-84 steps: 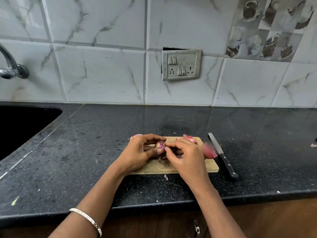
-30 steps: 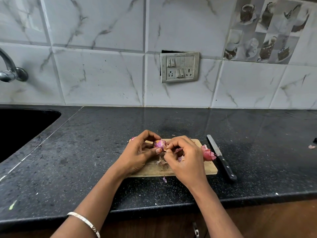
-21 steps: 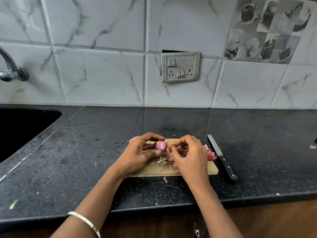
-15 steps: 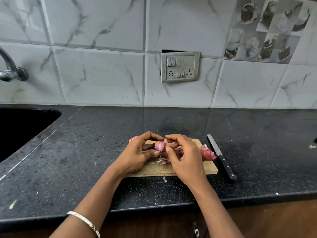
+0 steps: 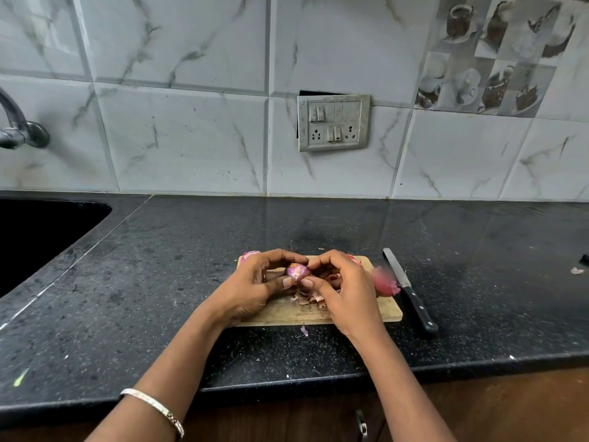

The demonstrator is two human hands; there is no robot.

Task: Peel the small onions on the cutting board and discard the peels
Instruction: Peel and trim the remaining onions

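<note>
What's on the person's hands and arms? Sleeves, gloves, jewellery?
No gloves or sleeves in view. The left hand has what looks like a ring on one finger, and a thin silver-coloured bangle at its wrist. The right hand wears nothing that shows.

right hand (image 5: 348,290) returned, pinching onion (image 5: 296,272) again

Much of the cutting board (image 5: 390,309) is covered by the left hand (image 5: 251,290) and the right hand (image 5: 347,291); the held onion (image 5: 296,271) is partly hidden by both. A pink onion (image 5: 249,255) at the far left corner is mostly hidden, a pink lump (image 5: 384,283) at the right is blurred, and the tap (image 5: 22,134) is cut off by the left edge.
</note>
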